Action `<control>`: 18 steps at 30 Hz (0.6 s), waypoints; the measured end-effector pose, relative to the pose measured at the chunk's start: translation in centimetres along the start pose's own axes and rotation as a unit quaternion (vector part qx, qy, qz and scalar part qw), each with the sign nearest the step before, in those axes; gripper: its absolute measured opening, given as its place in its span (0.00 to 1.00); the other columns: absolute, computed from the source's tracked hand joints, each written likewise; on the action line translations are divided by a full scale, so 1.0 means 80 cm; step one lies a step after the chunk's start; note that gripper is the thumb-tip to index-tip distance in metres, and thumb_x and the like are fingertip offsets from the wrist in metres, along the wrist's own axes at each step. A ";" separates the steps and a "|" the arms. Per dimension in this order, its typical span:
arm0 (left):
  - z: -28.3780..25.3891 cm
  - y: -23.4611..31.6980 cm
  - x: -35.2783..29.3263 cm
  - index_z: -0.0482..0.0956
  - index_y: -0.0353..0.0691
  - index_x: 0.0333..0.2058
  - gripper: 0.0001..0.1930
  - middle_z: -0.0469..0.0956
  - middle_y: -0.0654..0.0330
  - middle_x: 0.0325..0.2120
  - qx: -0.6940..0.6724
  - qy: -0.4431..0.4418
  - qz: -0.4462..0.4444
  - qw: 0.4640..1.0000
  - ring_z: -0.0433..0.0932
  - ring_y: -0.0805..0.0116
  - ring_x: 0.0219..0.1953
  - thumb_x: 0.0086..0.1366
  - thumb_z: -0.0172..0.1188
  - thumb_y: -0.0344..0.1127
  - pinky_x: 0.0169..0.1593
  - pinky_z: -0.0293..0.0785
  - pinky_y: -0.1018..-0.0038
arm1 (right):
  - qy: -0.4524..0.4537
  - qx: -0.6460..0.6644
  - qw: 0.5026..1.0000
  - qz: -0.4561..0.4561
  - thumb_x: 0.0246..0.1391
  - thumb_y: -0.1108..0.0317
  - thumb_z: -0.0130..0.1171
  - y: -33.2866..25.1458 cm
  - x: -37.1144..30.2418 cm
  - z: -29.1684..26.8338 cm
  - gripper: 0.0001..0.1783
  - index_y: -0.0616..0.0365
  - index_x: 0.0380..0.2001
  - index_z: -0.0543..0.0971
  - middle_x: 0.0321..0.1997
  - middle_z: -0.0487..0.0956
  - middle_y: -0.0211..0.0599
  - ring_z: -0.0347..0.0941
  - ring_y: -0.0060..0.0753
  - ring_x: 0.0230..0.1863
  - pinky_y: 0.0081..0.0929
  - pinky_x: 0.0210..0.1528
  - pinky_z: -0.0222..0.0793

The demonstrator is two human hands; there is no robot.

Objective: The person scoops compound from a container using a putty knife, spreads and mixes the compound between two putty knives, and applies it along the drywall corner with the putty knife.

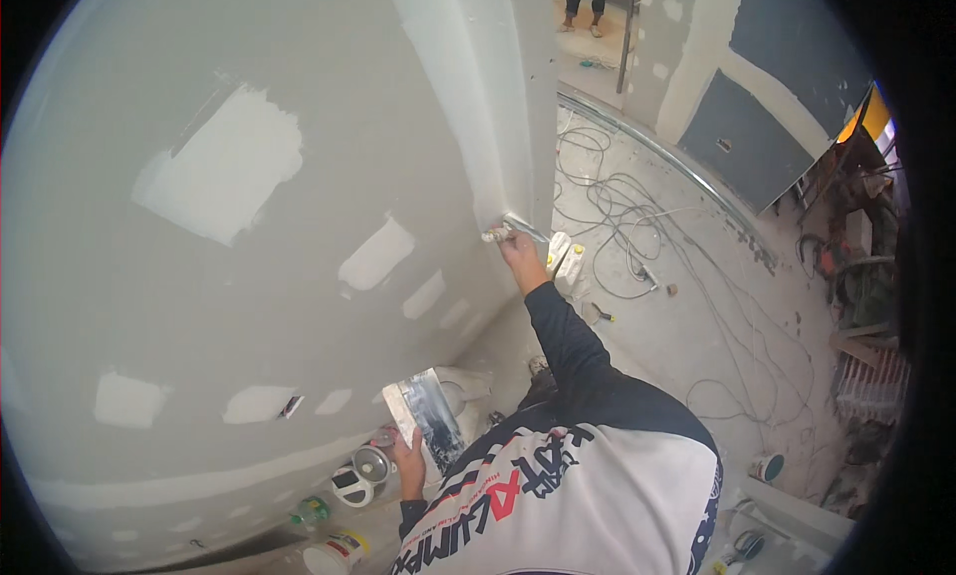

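Observation:
My right hand [520, 251] is stretched out with its fingers closed round the handle of a finishing trowel [526, 227]. The trowel's blade lies against the grey plasterboard wall [378, 137], low on a long pale band of joint compound [478, 87] beside the board's edge. Down by my body, my left hand [409, 460] grips the edge of a wide flat metal plate [430, 416]. White compound coats one side of that plate, and its middle is dark and smeared. The fingers under the plate are partly hidden.
Round tins [370, 463], a green bottle [311, 510] and a white bucket [336, 553] stand along the wall's foot. Looped cables [622, 212] cross the floor to the right. White containers [566, 259] sit past the wall edge. Another person's legs [585, 5] show far off.

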State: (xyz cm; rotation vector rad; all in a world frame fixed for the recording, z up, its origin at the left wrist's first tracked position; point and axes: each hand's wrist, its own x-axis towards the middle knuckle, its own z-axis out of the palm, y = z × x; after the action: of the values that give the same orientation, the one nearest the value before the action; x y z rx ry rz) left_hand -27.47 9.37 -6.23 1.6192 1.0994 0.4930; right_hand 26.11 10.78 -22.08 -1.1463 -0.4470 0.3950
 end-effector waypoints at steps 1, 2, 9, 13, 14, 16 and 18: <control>0.001 -0.001 0.001 0.73 0.26 0.54 0.21 0.80 0.53 0.47 0.000 0.006 0.004 1.000 0.75 0.65 0.49 0.73 0.56 0.39 0.58 0.66 0.72 | -0.037 -0.016 0.999 -0.016 0.61 0.82 0.40 0.008 0.001 -0.004 0.20 0.69 0.57 0.63 0.60 0.66 0.53 0.65 0.57 0.61 0.59 0.70 0.60; 0.005 0.006 0.000 0.73 0.26 0.54 0.21 0.80 0.53 0.47 0.001 0.006 0.003 1.000 0.75 0.65 0.49 0.73 0.56 0.39 0.58 0.66 0.72 | -0.055 -0.025 0.998 -0.024 0.61 0.82 0.40 0.013 0.006 -0.003 0.20 0.69 0.57 0.63 0.60 0.66 0.54 0.65 0.57 0.62 0.60 0.70 0.60; 0.010 0.039 0.003 0.76 0.27 0.50 0.21 0.80 0.52 0.44 0.040 0.004 -0.010 0.999 0.75 0.66 0.47 0.72 0.57 0.42 0.54 0.69 0.70 | 0.168 0.565 0.779 0.211 0.60 0.82 0.41 -0.016 0.040 0.030 0.22 0.70 0.58 0.64 0.60 0.68 0.54 0.66 0.54 0.63 0.56 0.68 0.60; 0.010 0.044 -0.002 0.76 0.27 0.48 0.21 0.81 0.50 0.42 0.000 0.007 -0.012 1.000 0.77 0.64 0.45 0.72 0.58 0.44 0.53 0.70 0.69 | 0.106 0.361 0.915 0.147 0.62 0.79 0.43 -0.061 0.035 0.039 0.18 0.71 0.55 0.70 0.58 0.73 0.53 0.69 0.45 0.61 0.42 0.67 0.62; 0.007 0.036 -0.002 0.76 0.27 0.48 0.21 0.81 0.50 0.42 -0.002 0.007 -0.009 1.000 0.77 0.64 0.45 0.72 0.58 0.44 0.53 0.70 0.69 | 0.048 0.197 0.975 0.088 0.63 0.78 0.45 -0.077 0.032 0.042 0.17 0.71 0.53 0.72 0.56 0.75 0.51 0.71 0.42 0.59 0.36 0.65 0.64; -0.004 0.010 -0.003 0.76 0.26 0.48 0.22 0.81 0.48 0.41 0.063 0.026 -0.032 0.997 0.77 0.62 0.45 0.71 0.59 0.45 0.53 0.70 0.67 | 0.072 0.320 0.935 0.135 0.63 0.79 0.42 -0.123 0.031 0.065 0.18 0.72 0.55 0.69 0.58 0.72 0.53 0.68 0.44 0.62 0.38 0.68 0.63; -0.009 0.002 -0.004 0.76 0.26 0.48 0.22 0.81 0.47 0.41 0.077 0.025 -0.028 0.996 0.77 0.61 0.45 0.71 0.59 0.45 0.53 0.70 0.66 | 0.102 0.436 0.877 0.173 0.64 0.80 0.40 -0.144 0.030 0.068 0.19 0.72 0.57 0.66 0.61 0.70 0.54 0.66 0.46 0.64 0.40 0.70 0.61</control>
State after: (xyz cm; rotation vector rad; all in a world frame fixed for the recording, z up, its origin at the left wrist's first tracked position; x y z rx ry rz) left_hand -28.11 9.47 -5.78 1.7120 1.2426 0.4223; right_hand 26.07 12.06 -9.20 -0.3609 0.1468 0.6890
